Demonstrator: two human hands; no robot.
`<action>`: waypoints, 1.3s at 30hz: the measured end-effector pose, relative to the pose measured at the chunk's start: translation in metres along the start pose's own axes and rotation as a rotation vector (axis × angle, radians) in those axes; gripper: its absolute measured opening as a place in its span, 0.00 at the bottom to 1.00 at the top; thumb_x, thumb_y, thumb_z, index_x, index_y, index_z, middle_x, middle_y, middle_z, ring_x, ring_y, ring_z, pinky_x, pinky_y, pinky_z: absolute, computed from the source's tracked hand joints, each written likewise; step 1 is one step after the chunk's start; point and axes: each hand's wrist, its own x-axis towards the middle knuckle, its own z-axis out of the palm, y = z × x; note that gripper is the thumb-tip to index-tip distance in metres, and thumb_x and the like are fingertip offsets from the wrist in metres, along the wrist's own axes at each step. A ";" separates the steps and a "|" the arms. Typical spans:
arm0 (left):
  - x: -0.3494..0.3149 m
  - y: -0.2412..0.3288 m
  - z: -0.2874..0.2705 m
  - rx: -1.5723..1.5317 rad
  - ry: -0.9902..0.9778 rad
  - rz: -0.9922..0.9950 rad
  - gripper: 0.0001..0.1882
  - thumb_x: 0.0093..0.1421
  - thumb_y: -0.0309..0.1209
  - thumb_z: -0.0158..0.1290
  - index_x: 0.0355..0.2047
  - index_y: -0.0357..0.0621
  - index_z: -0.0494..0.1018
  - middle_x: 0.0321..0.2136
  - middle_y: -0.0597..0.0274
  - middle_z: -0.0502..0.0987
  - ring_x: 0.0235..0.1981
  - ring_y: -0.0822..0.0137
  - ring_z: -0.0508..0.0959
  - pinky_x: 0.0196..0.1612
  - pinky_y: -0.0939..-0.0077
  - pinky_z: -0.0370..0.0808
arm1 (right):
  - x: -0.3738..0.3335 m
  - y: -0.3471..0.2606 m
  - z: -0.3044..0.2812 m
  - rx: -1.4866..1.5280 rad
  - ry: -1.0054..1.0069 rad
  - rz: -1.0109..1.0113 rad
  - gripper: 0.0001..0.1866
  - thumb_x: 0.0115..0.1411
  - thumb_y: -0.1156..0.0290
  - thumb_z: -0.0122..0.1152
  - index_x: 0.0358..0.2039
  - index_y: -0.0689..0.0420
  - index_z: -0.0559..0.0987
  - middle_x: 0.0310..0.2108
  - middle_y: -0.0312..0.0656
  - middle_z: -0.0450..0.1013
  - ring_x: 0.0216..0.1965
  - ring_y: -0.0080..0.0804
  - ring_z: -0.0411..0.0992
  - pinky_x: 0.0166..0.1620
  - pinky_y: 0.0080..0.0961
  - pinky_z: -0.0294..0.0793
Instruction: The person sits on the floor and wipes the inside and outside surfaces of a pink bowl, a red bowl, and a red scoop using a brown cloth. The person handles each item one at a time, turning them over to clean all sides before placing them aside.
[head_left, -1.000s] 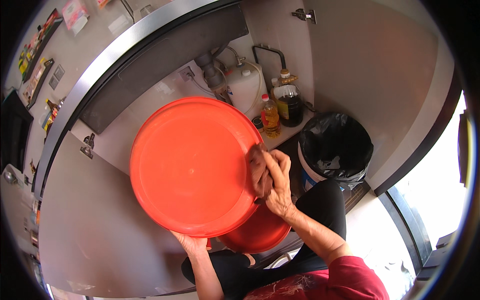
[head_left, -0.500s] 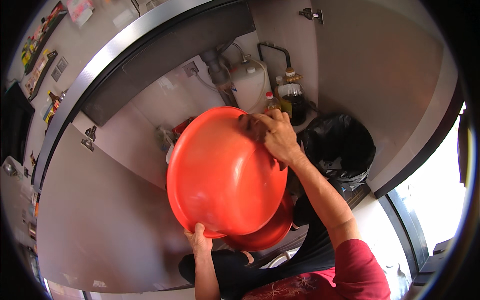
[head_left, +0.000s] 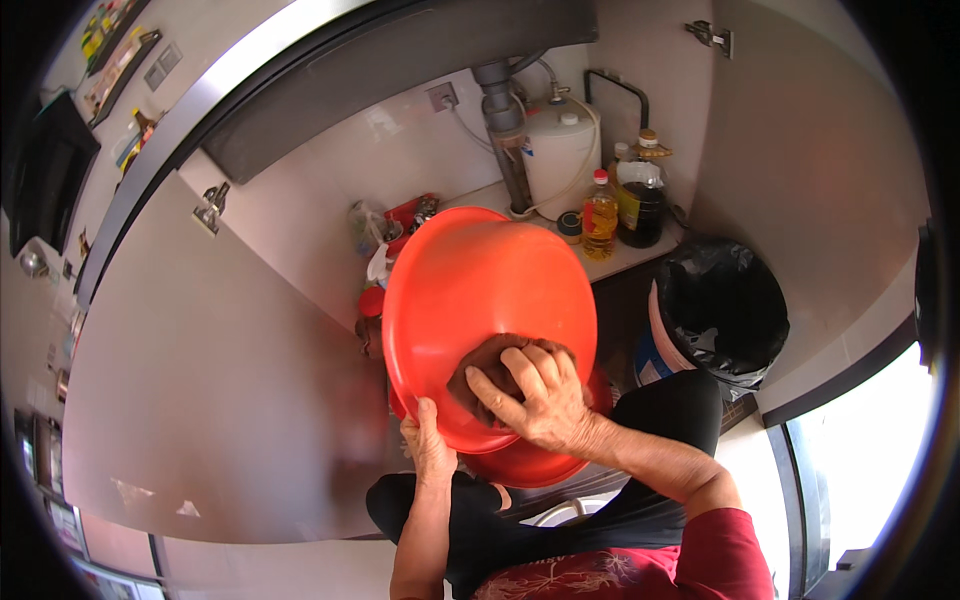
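Observation:
A large red plastic basin [head_left: 500,275] is tipped on its side in front of me, its outer wall facing up. My left hand [head_left: 430,445] grips its rim at the near left, thumb on the outside and fingers out of sight behind. In my right hand [head_left: 545,400] is a bunched brown cloth [head_left: 485,385], pressed against the basin's outer wall near the front. Beneath the held basin lies a second red basin [head_left: 530,468], mostly covered by it.
An open cupboard surrounds the basin, with doors left [head_left: 200,380] and right [head_left: 810,170]. Inside stand a white tank [head_left: 560,155], a grey drain pipe [head_left: 500,110], an oil bottle [head_left: 600,220] and a dark bottle [head_left: 641,212]. A bin with a black bag [head_left: 725,300] is at the right.
My right hand has moved with the cloth from the basin's far side down toward its near side. The view has shifted left, and my left hand still holds the rim.

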 end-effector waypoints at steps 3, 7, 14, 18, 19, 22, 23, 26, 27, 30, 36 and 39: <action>-0.001 0.000 0.001 0.074 0.051 0.001 0.21 0.57 0.44 0.58 0.40 0.38 0.73 0.37 0.67 0.75 0.38 0.74 0.73 0.45 0.75 0.70 | 0.039 0.020 -0.007 0.025 -0.014 -0.110 0.20 0.45 0.67 0.57 0.41 0.57 0.76 0.31 0.39 0.65 0.32 0.33 0.66 0.32 0.28 0.66; -0.006 -0.006 -0.003 0.301 -0.044 0.062 0.21 0.61 0.44 0.53 0.39 0.35 0.74 0.36 0.65 0.76 0.38 0.76 0.73 0.43 0.77 0.71 | 0.079 0.060 0.016 -0.051 -0.070 0.112 0.08 0.44 0.73 0.57 0.27 0.59 0.75 0.31 0.44 0.69 0.34 0.39 0.70 0.32 0.32 0.73; -0.015 -0.014 0.000 0.394 -0.161 0.133 0.27 0.61 0.51 0.50 0.38 0.33 0.75 0.29 0.69 0.74 0.28 0.80 0.67 0.33 0.82 0.65 | 0.099 0.069 0.061 -0.291 -0.318 0.358 0.04 0.46 0.76 0.58 0.25 0.59 0.77 0.30 0.47 0.72 0.32 0.37 0.75 0.30 0.27 0.77; -0.010 -0.024 -0.009 0.448 -0.067 0.078 0.26 0.63 0.55 0.44 0.22 0.43 0.66 0.21 0.73 0.65 0.24 0.80 0.61 0.27 0.82 0.61 | 0.067 0.012 0.046 -0.227 -0.147 0.033 0.09 0.39 0.72 0.58 0.24 0.59 0.76 0.26 0.42 0.67 0.28 0.34 0.68 0.27 0.29 0.68; -0.009 -0.024 -0.005 0.461 -0.045 0.060 0.26 0.64 0.54 0.42 0.19 0.47 0.62 0.20 0.74 0.62 0.24 0.79 0.59 0.26 0.81 0.60 | 0.053 0.001 0.044 -0.220 -0.139 -0.014 0.10 0.41 0.70 0.57 0.25 0.60 0.76 0.25 0.41 0.66 0.28 0.34 0.67 0.27 0.28 0.66; -0.006 -0.023 0.007 0.196 0.084 -0.045 0.25 0.65 0.53 0.40 0.22 0.45 0.65 0.21 0.73 0.65 0.24 0.79 0.62 0.26 0.81 0.61 | 0.020 -0.031 0.033 -0.047 -0.158 -0.110 0.17 0.42 0.67 0.55 0.34 0.61 0.75 0.24 0.37 0.62 0.25 0.28 0.65 0.26 0.26 0.63; -0.005 -0.019 0.009 -0.027 0.071 -0.146 0.25 0.65 0.53 0.40 0.27 0.42 0.69 0.25 0.71 0.68 0.26 0.78 0.66 0.29 0.80 0.65 | 0.004 -0.037 0.034 0.010 -0.191 -0.138 0.18 0.42 0.67 0.55 0.35 0.61 0.75 0.26 0.37 0.63 0.25 0.28 0.65 0.27 0.25 0.63; 0.001 -0.001 0.022 -0.044 0.089 -0.214 0.32 0.61 0.57 0.44 0.48 0.38 0.68 0.39 0.63 0.74 0.38 0.69 0.73 0.42 0.74 0.71 | -0.030 -0.044 0.039 0.137 -0.168 -0.150 0.21 0.44 0.66 0.53 0.40 0.62 0.75 0.33 0.35 0.67 0.31 0.27 0.66 0.34 0.26 0.65; -0.001 0.007 0.029 -0.053 0.067 -0.202 0.36 0.59 0.58 0.46 0.53 0.38 0.64 0.46 0.59 0.73 0.44 0.64 0.74 0.47 0.69 0.72 | -0.034 -0.042 0.038 0.149 -0.163 -0.152 0.24 0.44 0.64 0.51 0.43 0.60 0.75 0.39 0.35 0.68 0.37 0.27 0.66 0.40 0.27 0.63; 0.016 0.001 -0.007 -0.300 0.013 -0.309 0.42 0.56 0.61 0.46 0.59 0.40 0.58 0.54 0.55 0.67 0.52 0.58 0.69 0.56 0.62 0.67 | -0.045 -0.033 0.045 0.125 0.064 0.043 0.21 0.44 0.59 0.54 0.42 0.44 0.76 0.49 0.37 0.65 0.46 0.33 0.63 0.47 0.38 0.57; 0.017 0.019 -0.026 -0.254 -0.103 -0.201 0.40 0.55 0.60 0.47 0.60 0.48 0.58 0.60 0.63 0.62 0.59 0.59 0.62 0.60 0.59 0.62 | -0.061 0.004 0.059 0.277 0.007 0.710 0.32 0.34 0.81 0.57 0.46 0.50 0.72 0.46 0.46 0.63 0.45 0.49 0.62 0.46 0.40 0.66; 0.012 0.027 -0.020 -0.199 -0.050 -0.187 0.38 0.56 0.59 0.47 0.59 0.48 0.60 0.58 0.64 0.64 0.57 0.60 0.65 0.58 0.60 0.65 | -0.082 0.017 0.056 0.246 -0.229 0.748 0.26 0.41 0.80 0.55 0.45 0.52 0.71 0.44 0.49 0.65 0.43 0.50 0.66 0.43 0.39 0.73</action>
